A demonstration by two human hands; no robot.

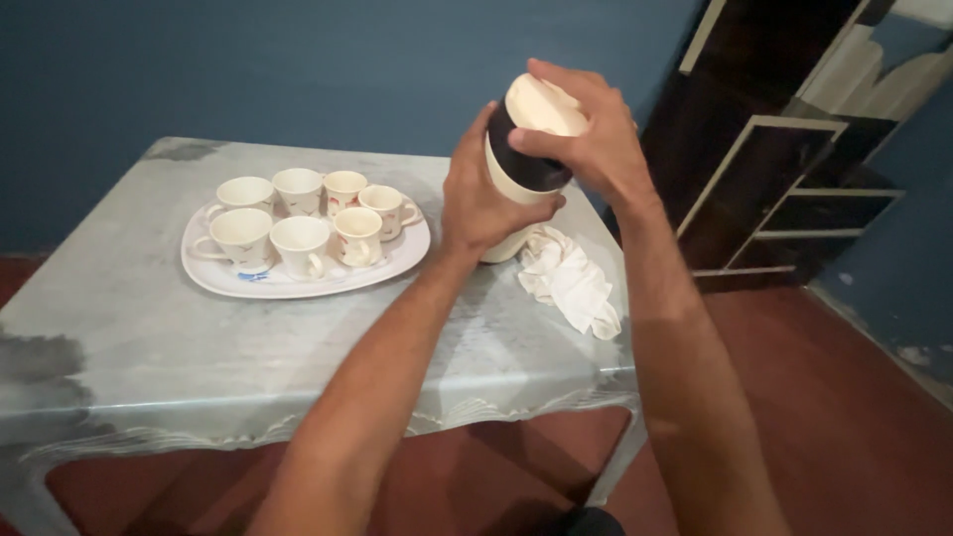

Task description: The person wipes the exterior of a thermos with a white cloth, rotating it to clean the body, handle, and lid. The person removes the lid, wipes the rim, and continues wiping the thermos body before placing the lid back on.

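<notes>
Both hands on an upright cream flask [523, 169] at the worktop's [149, 347] far right edge.
Left hand [481, 203] wraps its body, fingers closed; right hand [586, 134] grips the cap from above. White cloth [571, 283] just beside; oval tray [298, 283] of seven cups [300, 243] left.
</notes>
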